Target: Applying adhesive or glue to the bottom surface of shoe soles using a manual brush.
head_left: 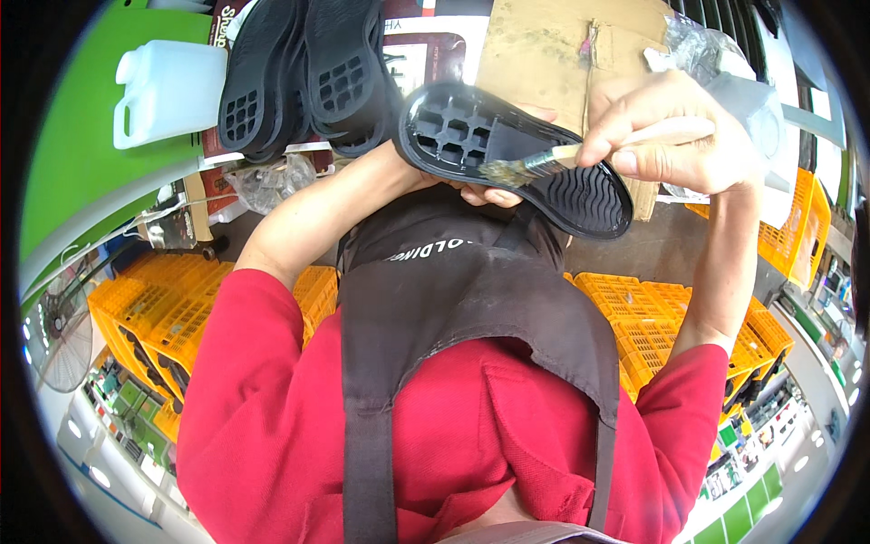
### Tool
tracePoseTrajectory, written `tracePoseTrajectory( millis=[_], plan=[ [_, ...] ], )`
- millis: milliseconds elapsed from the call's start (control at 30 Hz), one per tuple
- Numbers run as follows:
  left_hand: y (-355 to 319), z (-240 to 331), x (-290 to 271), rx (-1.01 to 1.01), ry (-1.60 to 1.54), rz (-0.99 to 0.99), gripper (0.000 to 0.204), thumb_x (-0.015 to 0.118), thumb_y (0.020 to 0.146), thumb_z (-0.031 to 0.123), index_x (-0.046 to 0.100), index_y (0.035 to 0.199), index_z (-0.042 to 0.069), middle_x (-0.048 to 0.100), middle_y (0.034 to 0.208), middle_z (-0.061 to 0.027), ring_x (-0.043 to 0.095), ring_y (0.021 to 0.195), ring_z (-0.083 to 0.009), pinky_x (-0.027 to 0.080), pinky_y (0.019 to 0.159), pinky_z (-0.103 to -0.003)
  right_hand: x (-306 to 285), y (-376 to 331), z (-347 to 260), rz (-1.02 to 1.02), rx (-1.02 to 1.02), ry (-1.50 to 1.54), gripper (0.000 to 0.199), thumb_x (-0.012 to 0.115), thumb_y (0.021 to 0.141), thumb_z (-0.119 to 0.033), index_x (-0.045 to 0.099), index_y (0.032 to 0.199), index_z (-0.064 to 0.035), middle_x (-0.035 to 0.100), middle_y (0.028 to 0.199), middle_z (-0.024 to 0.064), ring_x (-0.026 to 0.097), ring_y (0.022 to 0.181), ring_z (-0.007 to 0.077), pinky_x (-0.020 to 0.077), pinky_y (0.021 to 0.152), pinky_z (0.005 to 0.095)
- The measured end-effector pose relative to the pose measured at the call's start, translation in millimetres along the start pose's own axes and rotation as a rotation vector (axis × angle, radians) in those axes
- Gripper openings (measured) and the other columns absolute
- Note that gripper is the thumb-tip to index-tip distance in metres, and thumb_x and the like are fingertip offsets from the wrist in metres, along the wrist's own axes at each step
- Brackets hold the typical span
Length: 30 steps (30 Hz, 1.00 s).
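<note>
A black shoe sole (517,150) lies tilted in front of my apron, its recessed grid and wavy ridges facing up. My left hand (489,194) grips it from beneath, with most of the fingers hidden behind the sole. In my right hand (675,136) is a paintbrush (553,161) with a pale wooden handle, pinched between thumb and fingers. The bristles touch the rim of the sole near its middle. Part of that rim looks wet and shiny. Several more black soles (340,82) are stacked on the table, beyond my left forearm.
A white plastic jug (172,91) stands at the far left. Flattened cardboard (535,54) covers the table ahead. Crumpled clear plastic (276,181) lies near my left forearm, and a translucent container (748,109) sits beyond my right hand. Orange crates (154,308) stand on both sides.
</note>
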<state>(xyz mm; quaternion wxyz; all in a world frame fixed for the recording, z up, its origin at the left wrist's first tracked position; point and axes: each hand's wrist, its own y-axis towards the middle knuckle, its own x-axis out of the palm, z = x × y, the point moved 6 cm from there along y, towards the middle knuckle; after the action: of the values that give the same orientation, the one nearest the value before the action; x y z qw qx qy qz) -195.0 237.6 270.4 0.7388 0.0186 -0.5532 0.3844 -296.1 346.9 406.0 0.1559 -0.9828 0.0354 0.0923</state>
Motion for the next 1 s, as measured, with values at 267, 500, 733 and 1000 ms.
tracePoseTrajectory(
  millis=[267, 500, 733, 1000],
  plan=[
    [10.4, 25.7, -8.2, 0.029, -0.168, -0.160, 0.054, 0.030, 0.102, 0.040, 0.052, 0.119, -0.006, 0.061, 0.079, -0.0285, 0.061, 0.057, -0.0303, 0.052, 0.046, -0.033, -9.3, -67.3, 14.6, 0.155, -0.089, -0.270, 0.028, 0.060, 0.084, -0.017, 0.067, 0.101, 0.0038, 0.057, 0.078, 0.0091, 0.051, 0.069, 0.0180, 0.0402, 0.061, 0.0304],
    [0.7, 40.9, 7.3, 0.300, -0.237, -0.045, 0.059, 0.026, 0.101, 0.047, 0.050, 0.125, -0.002, 0.062, 0.089, -0.0231, 0.062, 0.064, -0.0285, 0.053, 0.058, -0.035, 10.1, -73.9, 2.9, 0.914, -0.099, -0.760, 0.019, 0.064, 0.085, -0.012, 0.068, 0.103, -0.0038, 0.066, 0.093, 0.0089, 0.062, 0.075, 0.0227, 0.0493, 0.068, 0.0326],
    [-8.4, 45.7, 9.3, 0.276, -0.204, 0.157, 0.066, 0.028, 0.098, 0.055, 0.056, 0.115, -0.003, 0.065, 0.080, -0.0192, 0.059, 0.052, -0.0240, 0.049, 0.045, -0.030, 59.2, -24.0, -1.3, 0.635, -0.264, -0.554, 0.035, 0.071, 0.078, -0.003, 0.065, 0.112, -0.0116, 0.056, 0.087, 0.0075, 0.057, 0.072, 0.0232, 0.0465, 0.062, 0.0323],
    [-18.9, 40.3, 0.8, 0.152, -0.160, 0.139, 0.067, 0.030, 0.098, 0.053, 0.059, 0.109, -0.006, 0.063, 0.072, -0.0246, 0.059, 0.049, -0.0278, 0.048, 0.040, -0.030, 41.2, -23.0, 12.6, 0.596, -0.282, -0.573, 0.032, 0.067, 0.081, -0.007, 0.063, 0.112, -0.0123, 0.054, 0.088, 0.0094, 0.056, 0.075, 0.0276, 0.0466, 0.064, 0.0355]
  ],
)
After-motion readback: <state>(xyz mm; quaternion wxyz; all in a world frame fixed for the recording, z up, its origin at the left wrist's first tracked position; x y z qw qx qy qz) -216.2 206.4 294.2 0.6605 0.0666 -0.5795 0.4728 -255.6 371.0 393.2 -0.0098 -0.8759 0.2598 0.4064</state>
